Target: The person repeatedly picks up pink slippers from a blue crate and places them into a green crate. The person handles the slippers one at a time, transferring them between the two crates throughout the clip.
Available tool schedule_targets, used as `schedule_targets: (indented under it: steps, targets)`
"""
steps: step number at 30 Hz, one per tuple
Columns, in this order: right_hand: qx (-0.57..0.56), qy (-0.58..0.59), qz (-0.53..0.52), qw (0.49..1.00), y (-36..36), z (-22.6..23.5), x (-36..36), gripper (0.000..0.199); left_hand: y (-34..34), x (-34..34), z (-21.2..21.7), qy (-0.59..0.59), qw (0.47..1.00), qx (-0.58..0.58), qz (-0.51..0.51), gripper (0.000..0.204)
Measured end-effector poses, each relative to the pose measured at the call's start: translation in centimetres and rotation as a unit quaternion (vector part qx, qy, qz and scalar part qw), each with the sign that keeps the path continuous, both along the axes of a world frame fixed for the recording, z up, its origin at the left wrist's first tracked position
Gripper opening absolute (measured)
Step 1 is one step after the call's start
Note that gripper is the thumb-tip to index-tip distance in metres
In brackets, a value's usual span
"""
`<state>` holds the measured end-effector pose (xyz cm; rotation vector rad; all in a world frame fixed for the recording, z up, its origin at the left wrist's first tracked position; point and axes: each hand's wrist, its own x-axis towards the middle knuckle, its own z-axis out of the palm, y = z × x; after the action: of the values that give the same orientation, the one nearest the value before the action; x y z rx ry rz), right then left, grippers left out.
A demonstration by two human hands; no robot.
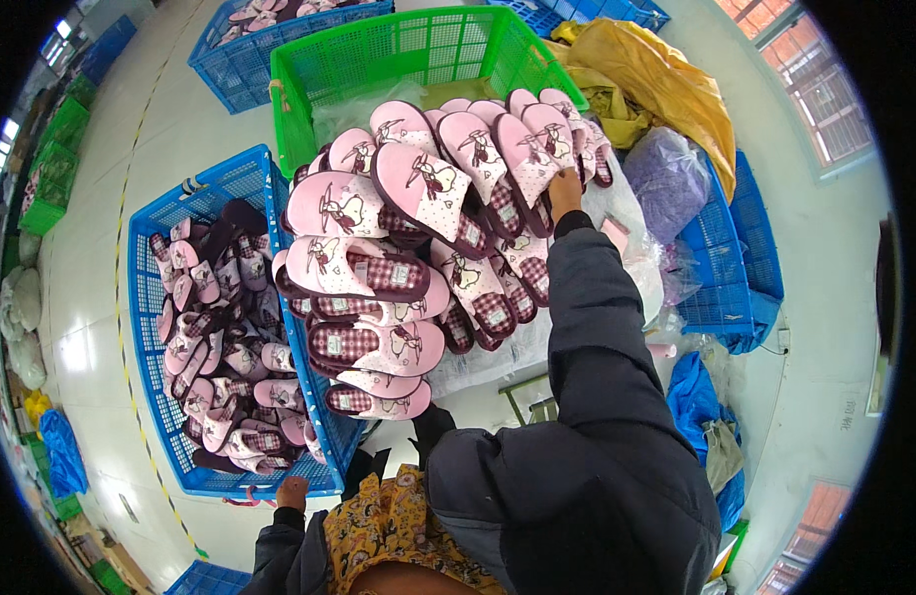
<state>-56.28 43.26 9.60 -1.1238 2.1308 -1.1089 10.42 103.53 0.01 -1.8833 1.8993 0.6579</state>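
Note:
Pink slippers [418, 188] with a cartoon print and checked dark-red insoles are stacked in overlapping rows on a plastic-covered surface before me. My right hand [565, 188] reaches to the far right of the stack. It is closed at the edge of a pink slipper [523, 159], its fingertips partly hidden. Low on the left, my left hand [292, 493] is curled at the near rim of a blue crate [324, 426]. That crate holds a loose heap of similar slippers [230, 367].
Behind the stack stands a green crate [379, 69], with a blue crate of slippers [280, 35] farther back. Yellow cloth [656, 69], a bag of purple material [666, 183] and blue crates [721, 268] lie to the right. A striped line [121, 297] marks the floor at left.

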Motion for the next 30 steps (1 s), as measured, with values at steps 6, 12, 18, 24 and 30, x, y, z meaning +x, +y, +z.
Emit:
schedule_targets:
  steps: [6,12,18,24,30]
  targets:
    - [-0.052,-0.03,-0.046,0.997,0.5,-4.1,-1.9,0.026,-1.3,-3.3,1.6,0.045,0.999,0.006,-0.025,0.003]
    - [-0.262,-0.157,-0.149,0.941,5.6,-1.2,-0.1,0.031,-1.3,-3.9,-3.3,0.026,0.998,-0.012,-0.05,0.009]
    - [-0.162,-0.195,0.01,0.967,21.2,5.8,13.8,0.022,0.6,-0.9,-4.8,-0.049,0.993,-0.009,-0.106,0.011]
    - [-0.017,-0.241,0.33,0.913,29.9,9.2,29.7,0.013,-3.3,-0.1,-1.9,0.094,0.969,-0.059,0.221,0.017]
    - [0.14,-0.249,0.505,0.814,31.9,4.9,45.7,0.014,-0.9,7.1,-2.0,0.125,0.901,-0.128,0.395,0.022]
